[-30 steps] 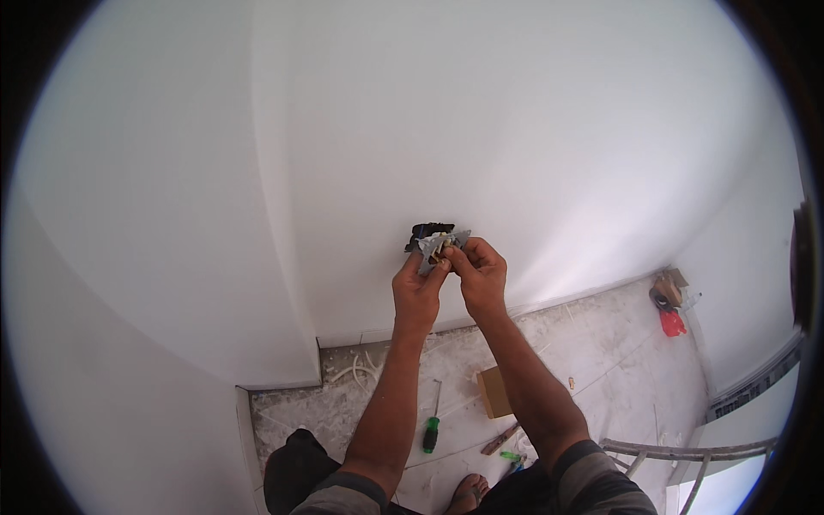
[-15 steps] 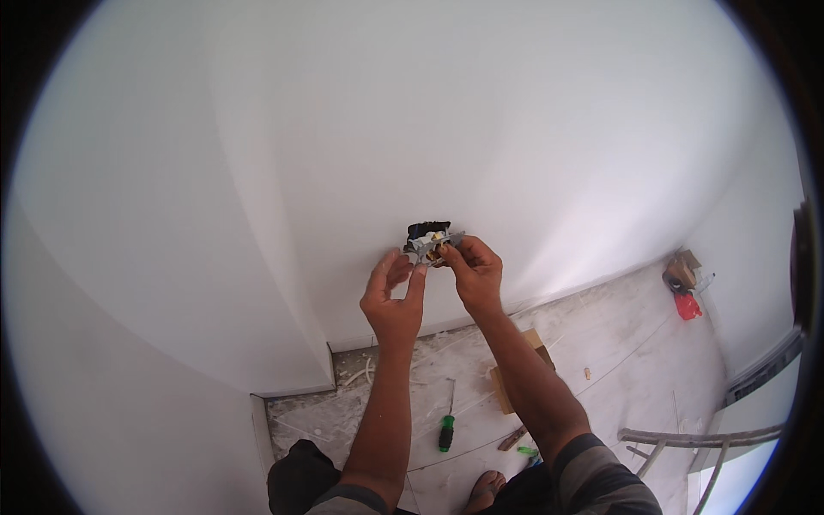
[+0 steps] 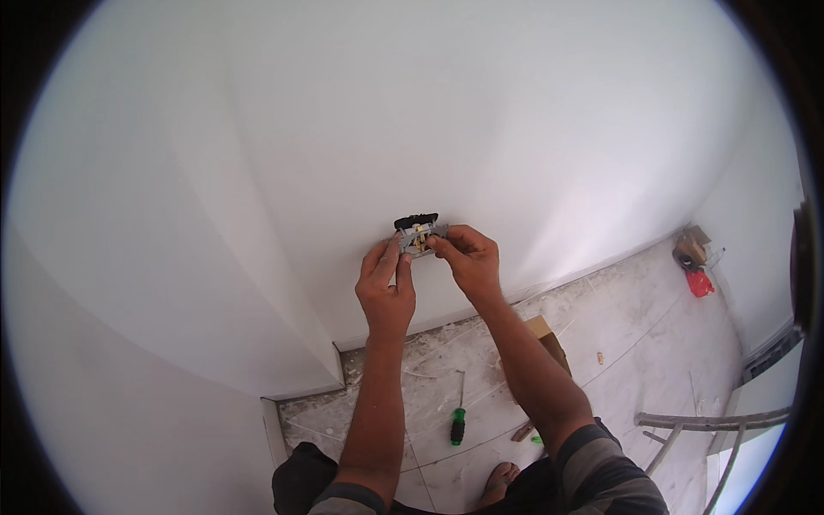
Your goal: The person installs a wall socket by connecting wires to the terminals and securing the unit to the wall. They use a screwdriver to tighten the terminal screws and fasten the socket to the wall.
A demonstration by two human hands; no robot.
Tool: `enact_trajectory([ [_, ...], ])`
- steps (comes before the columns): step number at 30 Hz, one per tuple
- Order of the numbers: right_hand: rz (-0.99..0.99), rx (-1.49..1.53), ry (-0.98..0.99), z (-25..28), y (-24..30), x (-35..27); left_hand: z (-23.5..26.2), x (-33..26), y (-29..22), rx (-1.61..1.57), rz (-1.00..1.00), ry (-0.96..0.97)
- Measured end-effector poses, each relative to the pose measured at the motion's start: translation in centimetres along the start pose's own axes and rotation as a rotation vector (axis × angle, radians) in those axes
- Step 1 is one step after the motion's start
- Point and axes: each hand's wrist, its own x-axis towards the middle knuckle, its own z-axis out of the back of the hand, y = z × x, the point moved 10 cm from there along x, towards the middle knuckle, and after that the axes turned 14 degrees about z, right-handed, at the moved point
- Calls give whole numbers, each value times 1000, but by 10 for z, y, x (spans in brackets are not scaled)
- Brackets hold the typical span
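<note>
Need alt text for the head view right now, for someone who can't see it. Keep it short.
Both hands, left hand and right hand, hold a grey socket insert at a dark opening in a white wall. On the dusty floor below lie a green-handled screwdriver and a cardboard box.

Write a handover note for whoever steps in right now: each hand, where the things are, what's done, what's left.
Left hand: fingers on the left end of the grey socket insert.
Right hand: pinching its right end.
Insert sits at the dark wall opening in the white wall, not yet flush.
Green-handled screwdriver lies on the floor, cardboard box beside the right forearm.
Left: seat and fasten the insert; no cover plate visible.
</note>
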Motion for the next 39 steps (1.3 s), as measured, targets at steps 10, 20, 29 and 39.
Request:
enact_trajectory([
  [10, 260, -113, -45, 11, 32, -2, -3, -1, -2, 6, -45, -45],
  [20, 289, -112, -120, 8, 34, 0, 2, 8, -7, 127, -109, 123],
  [29, 394, -154, -242, 12, 39, -4, -9, 26, -12, 261, -84, 232],
  [39, 332, -167, -248, 10, 48, 0, -5, 26, 0, 190, 36, 168],
])
